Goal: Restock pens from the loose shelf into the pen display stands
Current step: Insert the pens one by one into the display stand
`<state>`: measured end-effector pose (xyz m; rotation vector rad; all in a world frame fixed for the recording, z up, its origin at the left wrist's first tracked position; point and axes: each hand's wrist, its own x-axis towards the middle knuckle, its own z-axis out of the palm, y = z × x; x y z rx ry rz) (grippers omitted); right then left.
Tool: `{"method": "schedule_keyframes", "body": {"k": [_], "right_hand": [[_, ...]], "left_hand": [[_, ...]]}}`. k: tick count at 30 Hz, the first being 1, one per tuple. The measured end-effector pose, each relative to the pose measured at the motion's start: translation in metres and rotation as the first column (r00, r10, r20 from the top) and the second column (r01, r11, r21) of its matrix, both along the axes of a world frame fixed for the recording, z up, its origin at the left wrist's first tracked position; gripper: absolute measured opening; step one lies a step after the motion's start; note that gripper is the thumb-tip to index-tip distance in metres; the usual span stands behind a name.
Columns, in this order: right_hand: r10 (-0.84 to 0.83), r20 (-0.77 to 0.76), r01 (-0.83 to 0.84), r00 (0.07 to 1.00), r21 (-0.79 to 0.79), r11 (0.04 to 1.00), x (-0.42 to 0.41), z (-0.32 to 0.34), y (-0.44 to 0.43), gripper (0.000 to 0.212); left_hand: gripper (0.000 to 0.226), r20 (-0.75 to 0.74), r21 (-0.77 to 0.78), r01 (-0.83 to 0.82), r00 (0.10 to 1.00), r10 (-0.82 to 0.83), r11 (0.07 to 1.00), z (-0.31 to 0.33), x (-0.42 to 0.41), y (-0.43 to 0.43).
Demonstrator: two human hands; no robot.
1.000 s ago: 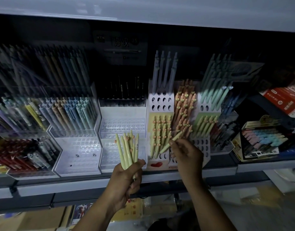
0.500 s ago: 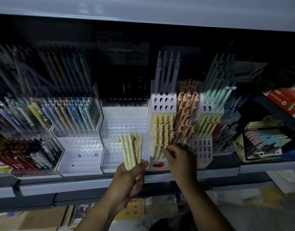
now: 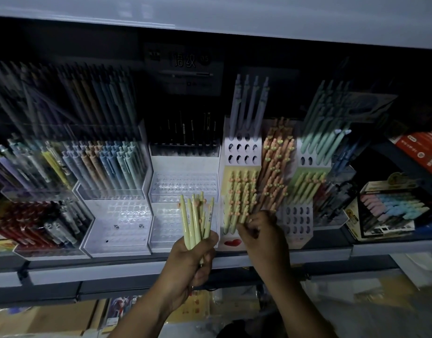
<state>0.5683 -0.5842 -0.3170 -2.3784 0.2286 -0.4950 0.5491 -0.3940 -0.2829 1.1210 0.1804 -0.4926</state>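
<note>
My left hand [image 3: 189, 261] grips a bunch of pale yellow pens [image 3: 196, 222] upright in front of the shelf. My right hand [image 3: 261, 231] is at the foot of the white pen display stand [image 3: 244, 152], its fingers curled at the lowest yellow pens [image 3: 239, 201] standing in the stand's yellow section. Whether it pinches a pen there I cannot tell. Orange pens [image 3: 276, 162] and green pens [image 3: 307, 186] fill the neighbouring sections of the same stand.
Two clear tiered stands [image 3: 183, 186] with bare holes sit left of my hands. Further left are stands full of coloured pens [image 3: 107, 164] and red pens [image 3: 22, 223]. Boxed goods [image 3: 390, 211] stand at the right. The shelf edge [image 3: 112, 272] runs below.
My right hand has brought a single yellow pen down and left into the stand's yellow section. My left hand holds its bunch in about the same place.
</note>
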Motion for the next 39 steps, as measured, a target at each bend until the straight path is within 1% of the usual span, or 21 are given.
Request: {"method": "schedule_keyframes", "body": {"k": [1, 3, 5, 6, 8, 9, 10, 11, 14, 17, 19, 21, 23, 24, 27, 29, 32, 35, 37, 39], "right_hand": [[-0.024, 0.013, 0.024, 1.000, 0.008, 1.000, -0.003, 0.001, 0.003, 0.032], [-0.053, 0.029, 0.051, 0.998, 0.064, 0.997, -0.009, 0.003, 0.011, 0.032], [-0.014, -0.014, 0.017, 1.000, 0.205, 0.979, -0.011, 0.009, 0.017, 0.026], [0.046, -0.042, -0.031, 0.998, 0.310, 0.950, -0.012, 0.014, 0.021, 0.023], [0.186, -0.036, -0.137, 0.982, 0.545, 0.827, -0.013, 0.026, 0.027, 0.025], [0.225, -0.023, -0.161, 0.974, 0.630, 0.760, -0.014, 0.030, 0.029, 0.029], [0.242, -0.019, -0.165, 0.970, 0.680, 0.714, -0.014, 0.034, 0.030, 0.031], [0.249, -0.021, -0.162, 0.968, 0.706, 0.690, -0.013, 0.037, 0.030, 0.032], [0.268, -0.033, -0.164, 0.963, 0.715, 0.680, -0.012, 0.041, 0.029, 0.031], [0.287, -0.037, -0.165, 0.957, 0.743, 0.648, -0.011, 0.043, 0.026, 0.020], [0.289, -0.045, -0.160, 0.956, 0.745, 0.648, -0.012, 0.045, 0.023, 0.014], [0.249, -0.048, -0.131, 0.967, 0.745, 0.654, -0.012, 0.049, 0.019, 0.009], [0.165, -0.032, -0.079, 0.986, 0.780, 0.621, -0.011, 0.051, 0.013, 0.008], [0.104, -0.020, -0.047, 0.994, 0.793, 0.607, -0.010, 0.051, 0.008, 0.011], [-0.057, 0.047, -0.002, 0.997, 0.786, 0.619, -0.004, 0.047, -0.008, 0.018], [-0.111, 0.091, 0.009, 0.990, 0.732, 0.681, -0.002, 0.043, -0.018, 0.017], [-0.084, 0.151, -0.018, 0.985, 0.574, 0.819, 0.001, 0.036, -0.028, 0.015], [-0.022, 0.158, -0.040, 0.987, 0.374, 0.927, 0.005, 0.027, -0.034, 0.016], [0.020, 0.144, -0.061, 0.989, 0.283, 0.957, 0.008, 0.021, -0.036, 0.015], [0.062, 0.137, -0.093, 0.989, 0.235, 0.968, 0.009, 0.018, -0.036, 0.014]], "left_hand": [[0.024, -0.003, 0.001, -0.002, 1.000, 0.002, 1.000, 0.001, 0.000, -0.001], [0.028, 0.000, 0.011, -0.004, 1.000, 0.004, 1.000, 0.001, 0.001, -0.002], [0.030, 0.012, 0.019, -0.001, 1.000, 0.001, 1.000, 0.002, 0.002, -0.004], [0.030, 0.023, 0.024, 0.004, 1.000, -0.004, 1.000, 0.002, 0.001, -0.005], [0.030, 0.051, 0.054, 0.010, 0.999, -0.013, 0.998, 0.003, 0.001, -0.008], [0.031, 0.063, 0.069, 0.012, 0.998, -0.016, 0.998, 0.003, 0.001, -0.009], [0.030, 0.074, 0.079, 0.014, 0.997, -0.020, 0.997, 0.003, 0.001, -0.010], [0.028, 0.084, 0.089, 0.015, 0.996, -0.023, 0.996, 0.003, 0.001, -0.011], [0.023, 0.113, 0.127, 0.031, 0.993, -0.045, 0.991, 0.002, 0.001, -0.013], [0.023, 0.141, 0.156, 0.054, 0.987, -0.076, 0.986, 0.004, -0.001, -0.016], [0.024, 0.143, 0.166, 0.055, 0.987, -0.079, 0.985, 0.003, 0.000, -0.017], [0.027, 0.136, 0.163, 0.051, 0.988, -0.074, 0.985, 0.001, 0.001, -0.016], [0.026, 0.125, 0.145, 0.042, 0.990, -0.061, 0.989, -0.002, 0.002, -0.015], [0.025, 0.112, 0.133, 0.036, 0.992, -0.051, 0.990, -0.003, 0.002, -0.014], [0.030, 0.065, 0.135, 0.022, 0.997, -0.031, 0.991, -0.007, 0.002, -0.013], [0.034, 0.042, 0.133, 0.025, 0.999, -0.030, 0.991, -0.008, 0.003, -0.012], [0.042, 0.039, 0.131, 0.036, 0.998, -0.041, 0.991, -0.007, 0.003, -0.011], [0.040, 0.056, 0.141, 0.043, 0.997, -0.052, 0.989, -0.007, 0.002, -0.011], [0.041, 0.064, 0.153, 0.040, 0.997, -0.050, 0.987, -0.006, 0.002, -0.012], [0.044, 0.069, 0.166, 0.035, 0.996, -0.047, 0.986, -0.005, 0.002, -0.012]]}}
